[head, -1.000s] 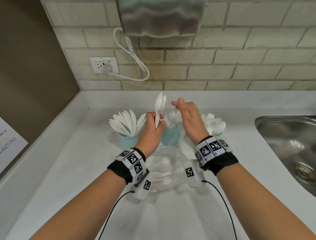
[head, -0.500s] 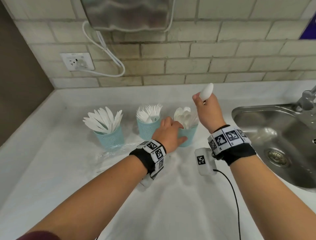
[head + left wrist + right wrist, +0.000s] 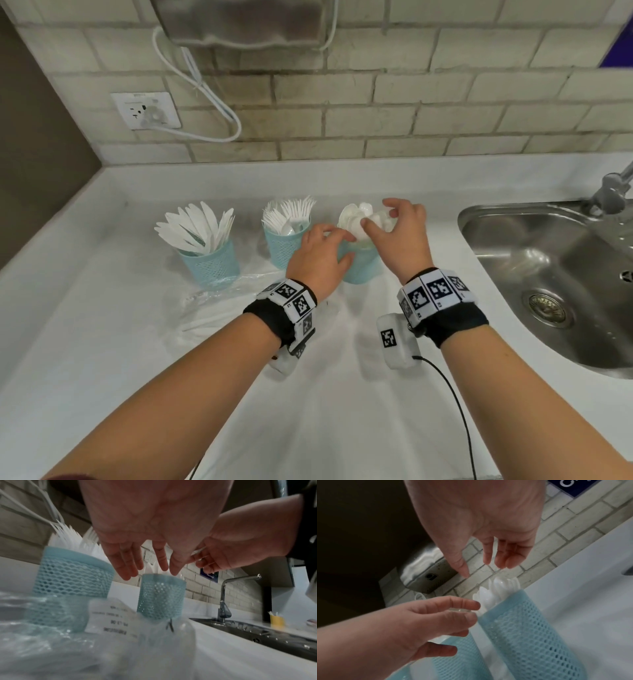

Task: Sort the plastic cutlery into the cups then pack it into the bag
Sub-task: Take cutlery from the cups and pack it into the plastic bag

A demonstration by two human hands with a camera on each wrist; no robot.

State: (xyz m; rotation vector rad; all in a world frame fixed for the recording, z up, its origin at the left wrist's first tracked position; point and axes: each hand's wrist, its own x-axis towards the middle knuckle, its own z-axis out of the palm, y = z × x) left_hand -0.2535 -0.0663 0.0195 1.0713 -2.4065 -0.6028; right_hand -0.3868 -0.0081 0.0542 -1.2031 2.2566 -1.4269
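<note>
Three teal mesh cups stand in a row on the white counter: the knife cup point(image 3: 209, 263), the fork cup point(image 3: 283, 247) and the spoon cup point(image 3: 360, 265). My right hand point(image 3: 380, 219) hovers just over the white spoons point(image 3: 352, 219) with fingers spread and nothing in them; the right wrist view shows that right hand point(image 3: 481, 568) open above the spoons point(image 3: 496, 588). My left hand point(image 3: 337, 245) touches the spoon cup's near rim, fingers fairly straight and thumb on its side. In the left wrist view the left hand point(image 3: 150, 572) reaches to the spoon cup point(image 3: 161, 595). A clear plastic bag point(image 3: 219, 305) lies in front of the cups.
A steel sink point(image 3: 548, 284) with a tap point(image 3: 609, 195) takes up the right side. Behind the cups is a brick wall point(image 3: 376, 102) with a socket point(image 3: 145, 110) and a white cable point(image 3: 205, 96). Bare counter point(image 3: 325, 411) runs toward me.
My right hand came down from beside the cup to just over the spoons, and the spoon it held is out of its fingers. My left hand stays at the spoon cup.
</note>
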